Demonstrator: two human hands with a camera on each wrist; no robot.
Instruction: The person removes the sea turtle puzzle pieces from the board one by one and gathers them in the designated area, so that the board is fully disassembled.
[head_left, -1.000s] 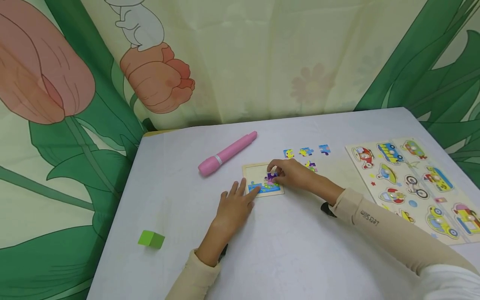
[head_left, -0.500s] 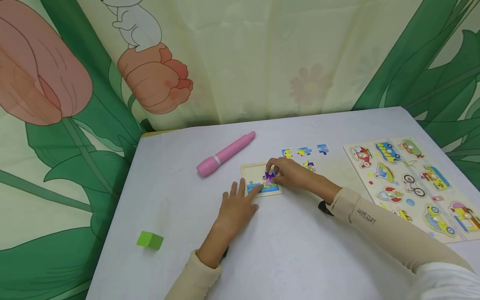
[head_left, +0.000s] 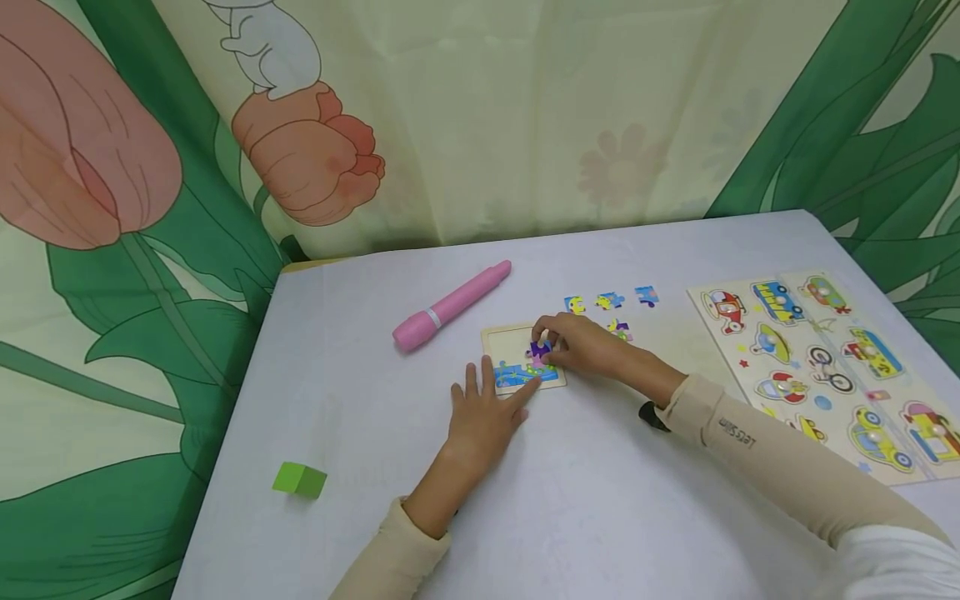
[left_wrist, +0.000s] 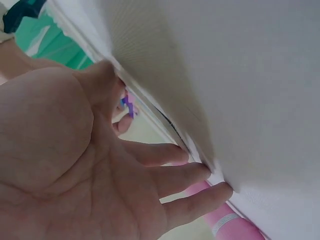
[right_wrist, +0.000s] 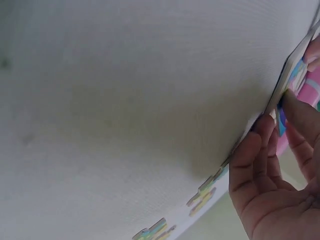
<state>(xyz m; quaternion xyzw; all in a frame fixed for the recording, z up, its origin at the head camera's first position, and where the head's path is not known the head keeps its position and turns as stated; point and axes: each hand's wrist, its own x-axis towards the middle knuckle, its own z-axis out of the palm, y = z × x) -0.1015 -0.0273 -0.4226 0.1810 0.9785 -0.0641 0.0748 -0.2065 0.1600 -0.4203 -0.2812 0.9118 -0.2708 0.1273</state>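
The right hand (head_left: 581, 346) pinches a purple jigsaw piece (head_left: 540, 350) over the puzzle tray (head_left: 500, 339), mid-bench; the left hand (head_left: 483, 408), fingers flat, steadies its seven-o'clock corner. A misaligned press could jam it.

Beige long sleeves (head_left: 757, 446), small lettering

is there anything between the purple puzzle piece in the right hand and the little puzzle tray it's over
Nothing visible. The right hand pinches the purple piece directly over the small puzzle tray. The left hand rests at the tray's near-left corner, beside the piece rather than under it.
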